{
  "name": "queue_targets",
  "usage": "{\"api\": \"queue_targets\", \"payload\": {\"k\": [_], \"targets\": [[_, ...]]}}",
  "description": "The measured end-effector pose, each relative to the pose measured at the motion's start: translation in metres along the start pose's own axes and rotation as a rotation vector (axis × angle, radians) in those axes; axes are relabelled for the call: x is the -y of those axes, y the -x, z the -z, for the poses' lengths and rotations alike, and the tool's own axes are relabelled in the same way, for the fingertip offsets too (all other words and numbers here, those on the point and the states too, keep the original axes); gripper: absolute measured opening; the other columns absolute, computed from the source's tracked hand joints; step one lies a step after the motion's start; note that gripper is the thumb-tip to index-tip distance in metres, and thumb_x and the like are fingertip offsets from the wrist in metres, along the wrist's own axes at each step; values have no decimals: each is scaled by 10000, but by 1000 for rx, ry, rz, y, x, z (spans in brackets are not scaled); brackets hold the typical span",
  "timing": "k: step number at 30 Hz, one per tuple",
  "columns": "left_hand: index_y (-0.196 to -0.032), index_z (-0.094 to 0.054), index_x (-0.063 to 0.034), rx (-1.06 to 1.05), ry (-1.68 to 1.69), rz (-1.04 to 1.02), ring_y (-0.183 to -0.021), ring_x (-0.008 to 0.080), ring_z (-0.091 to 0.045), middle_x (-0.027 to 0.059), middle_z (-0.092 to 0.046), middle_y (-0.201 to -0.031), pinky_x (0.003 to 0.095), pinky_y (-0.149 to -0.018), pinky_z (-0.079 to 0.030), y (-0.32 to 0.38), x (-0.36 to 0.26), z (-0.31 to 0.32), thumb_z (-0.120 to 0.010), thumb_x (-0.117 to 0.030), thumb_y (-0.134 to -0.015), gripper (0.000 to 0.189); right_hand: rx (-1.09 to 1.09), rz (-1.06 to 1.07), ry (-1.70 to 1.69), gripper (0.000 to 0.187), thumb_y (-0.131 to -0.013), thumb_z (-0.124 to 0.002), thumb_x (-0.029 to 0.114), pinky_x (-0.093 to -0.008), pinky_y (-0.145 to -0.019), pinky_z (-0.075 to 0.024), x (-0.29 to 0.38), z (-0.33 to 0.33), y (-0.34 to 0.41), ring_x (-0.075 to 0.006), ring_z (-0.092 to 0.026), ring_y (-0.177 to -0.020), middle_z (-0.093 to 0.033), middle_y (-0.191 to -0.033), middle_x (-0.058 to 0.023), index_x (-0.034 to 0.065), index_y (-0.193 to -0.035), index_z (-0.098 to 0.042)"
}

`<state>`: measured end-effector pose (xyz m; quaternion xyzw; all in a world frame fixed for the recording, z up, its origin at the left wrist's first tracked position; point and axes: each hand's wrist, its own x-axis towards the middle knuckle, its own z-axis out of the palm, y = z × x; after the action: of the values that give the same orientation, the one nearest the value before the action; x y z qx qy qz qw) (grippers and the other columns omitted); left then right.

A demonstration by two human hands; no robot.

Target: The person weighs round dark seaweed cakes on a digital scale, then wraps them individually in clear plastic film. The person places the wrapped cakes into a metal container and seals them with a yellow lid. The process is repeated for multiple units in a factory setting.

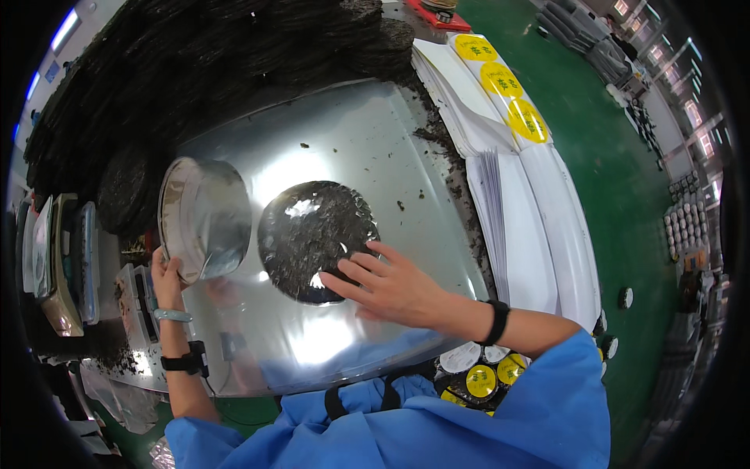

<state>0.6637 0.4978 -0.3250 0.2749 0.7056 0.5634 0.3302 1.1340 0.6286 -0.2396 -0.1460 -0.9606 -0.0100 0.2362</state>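
A round, dark cake of what looks like dried seaweed [316, 240], glossy as if wrapped in clear film, lies flat on a shiny metal tray [387, 140]. My right hand [389, 287] reaches over its lower right edge with fingers spread; the fingertips rest on or just above it. To the left, my left hand [168, 272] grips the rim of a round metal pan [205, 217]. The pan is tipped on its side, and its edge bears tan marks. Small dark crumbs [401, 205] dot the tray.
Dark round cakes [234, 53] are stacked high behind the tray. White paper sheets [515, 228] and a strip of yellow round labels [498, 79] bearing writing lie along the right. Plastic containers [88, 264] stand at left. Labelled packs [481, 381] sit below the tray's right corner.
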Motion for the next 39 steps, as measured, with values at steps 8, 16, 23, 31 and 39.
{"api": "queue_targets", "payload": {"k": [8, 16, 23, 31, 39], "targets": [[-1386, -397, -58, -246, -368, -25, -862, 202, -671, 85, -626, -1010, 303, -649, -569, 30, -26, -11, -533, -160, -1000, 422, -235, -906, 230, 388, -1003, -482, 242, -427, -956, -483, -294, 60, 101, -378, -615, -1110, -658, -1190, -211, 25, -1310, -578], [-1382, -458, -46, 75, -629, -328, -1110, 213, -549, 101, -538, -1215, 342, -920, -464, 147, -66, -108, -569, -196, -1006, 420, 438, -1173, -48, 396, -970, -540, 273, -482, -891, -504, -334, 18, 100, -438, -582, -1094, -583, -1260, -279, -61, -1183, -543], [-1530, -243, -67, 260, 159, 241, -1302, 218, -434, 103, -377, -1449, 393, -1087, -392, 141, -36, -172, -673, -387, -952, 788, 73, -797, 940, 215, -832, -615, 41, -408, -880, -529, -384, -12, 187, -359, -600, -1030, -603, -1159, -254, -17, -1035, -574], [-1510, -283, -41, 471, 440, 328, -1323, 243, -488, 114, -484, -1442, 399, -1099, -416, 131, -32, -171, -760, -364, -884, 851, 42, -1200, 710, 125, -872, -600, 161, -432, -770, -558, -386, -7, 163, -316, -689, -935, -700, -961, -203, 66, -853, -679], [-1581, -44, -105, 548, 662, 343, -1358, 244, -436, 120, -385, -1509, 401, -1106, -392, 135, 1, -130, -778, -379, -858, 1066, -777, -1585, 547, 382, -952, -582, 278, -488, -648, -549, -483, 231, 348, -283, -670, -571, -697, -678, -124, 51, -671, -704]]}}
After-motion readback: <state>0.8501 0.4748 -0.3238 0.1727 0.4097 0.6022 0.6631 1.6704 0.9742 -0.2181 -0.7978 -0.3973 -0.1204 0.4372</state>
